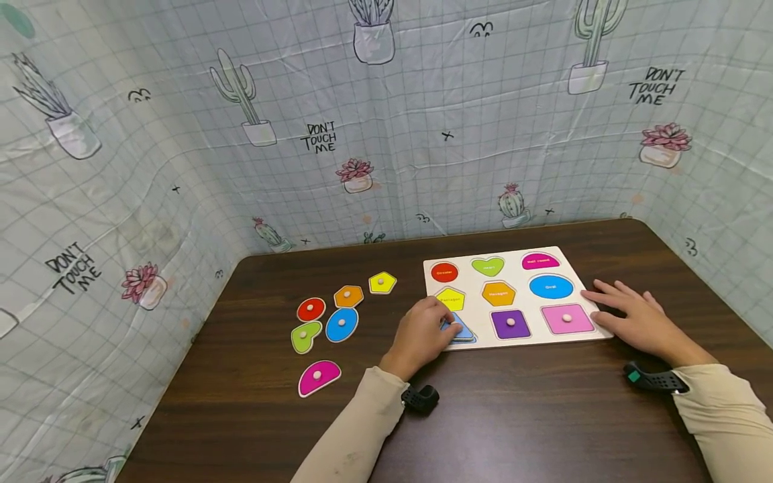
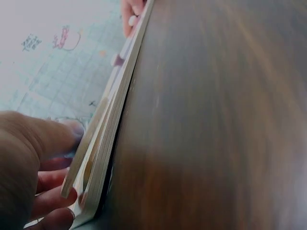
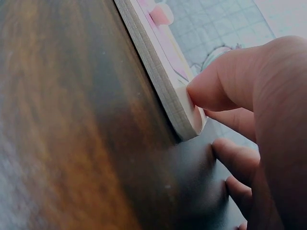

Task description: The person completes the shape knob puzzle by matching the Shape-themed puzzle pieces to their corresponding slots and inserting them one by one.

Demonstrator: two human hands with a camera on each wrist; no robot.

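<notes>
A white shape-puzzle board [image 1: 474,298] lies on the table. Over its front left corner, my left hand [image 1: 423,339] pinches a blue triangle puzzle piece [image 1: 465,334]. In the left wrist view the triangle piece [image 2: 79,165] sits tilted, one edge raised off the board. My right hand [image 1: 643,323] rests at the board's right edge with fingers spread; its thumb [image 3: 216,88] touches the front right corner. A purple square piece [image 1: 521,329] and a pink rectangle piece [image 1: 551,323], both knobbed, lie in the board's front row.
Left of the board lie knobbed pieces: red circle [image 1: 306,312], orange hexagon [image 1: 344,298], yellow pentagon [image 1: 388,287], green heart [image 1: 311,341], blue oval [image 1: 347,333] and magenta half round [image 1: 326,382]. A printed cloth [image 1: 410,168] hangs behind the dark wooden table [image 1: 513,416].
</notes>
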